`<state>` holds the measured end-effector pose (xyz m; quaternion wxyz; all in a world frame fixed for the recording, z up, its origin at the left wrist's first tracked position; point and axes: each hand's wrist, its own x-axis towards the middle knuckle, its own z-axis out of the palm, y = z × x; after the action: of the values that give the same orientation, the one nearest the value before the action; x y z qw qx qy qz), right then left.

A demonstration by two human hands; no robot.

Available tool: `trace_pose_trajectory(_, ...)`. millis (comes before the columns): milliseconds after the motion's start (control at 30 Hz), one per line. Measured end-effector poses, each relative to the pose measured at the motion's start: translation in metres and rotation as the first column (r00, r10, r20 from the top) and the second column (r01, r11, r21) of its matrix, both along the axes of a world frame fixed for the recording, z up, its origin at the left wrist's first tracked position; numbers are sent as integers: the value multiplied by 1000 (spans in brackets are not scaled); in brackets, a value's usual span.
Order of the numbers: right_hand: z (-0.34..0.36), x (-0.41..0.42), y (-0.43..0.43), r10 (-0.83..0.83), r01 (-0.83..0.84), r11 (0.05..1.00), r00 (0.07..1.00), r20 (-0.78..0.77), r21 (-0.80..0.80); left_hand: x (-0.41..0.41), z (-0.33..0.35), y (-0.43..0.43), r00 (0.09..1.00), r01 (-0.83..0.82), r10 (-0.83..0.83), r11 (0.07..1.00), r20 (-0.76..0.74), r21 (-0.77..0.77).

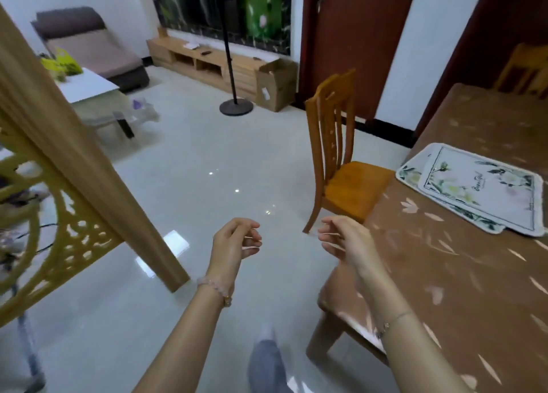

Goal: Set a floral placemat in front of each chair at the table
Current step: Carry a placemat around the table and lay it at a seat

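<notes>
A stack of white floral placemats (480, 189) lies on the brown table (462, 274) at the right, near the table's left edge. A wooden chair (341, 152) stands just left of that edge, facing the mats. A second chair (525, 70) shows at the table's far side. My left hand (235, 239) hangs over the floor with fingers loosely curled and nothing in it. Beside the table's near left corner my right hand (344, 238) is also loosely curled and empty, well short of the placemats.
A slanted wooden post with a carved yellow screen (74, 167) fills the left. Farther off stand a glass coffee table (98, 98), a sofa (89, 45), a low TV cabinet (207, 63), a black floor stand (235, 106) and a cardboard box (275, 84). My foot (267, 360) is on the tiles.
</notes>
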<state>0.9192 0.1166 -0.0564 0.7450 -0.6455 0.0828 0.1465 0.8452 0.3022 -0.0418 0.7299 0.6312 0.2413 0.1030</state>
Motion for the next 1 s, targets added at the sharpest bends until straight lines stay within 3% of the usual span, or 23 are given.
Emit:
trace_pose_trajectory(300, 0, 147, 42, -206, 206, 978, 979, 15, -18, 173, 10, 54, 975, 224, -221, 970, -34, 96)
trace_pose_trajectory(433, 9, 185, 22, -304, 304, 953, 952, 36, -9, 244, 11, 27, 939, 342, -340, 939, -44, 46)
trace_pose_trajectory(567, 4, 201, -20, -462, 462, 887, 886, 28, 8, 310, 15, -26, 841, 541, -539, 840, -52, 40)
trace_pose_trajectory(833, -20, 221, -100, -747, 747, 664, 664, -38, 5, 412, -6, -147, 589, 806, -807, 591, -43, -32)
trace_pose_trajectory(1000, -38, 244, -148, -910, 919, 394, 391, -140, 5, 480, -29, -232, 355, 929, -931, 362, -86, -84)
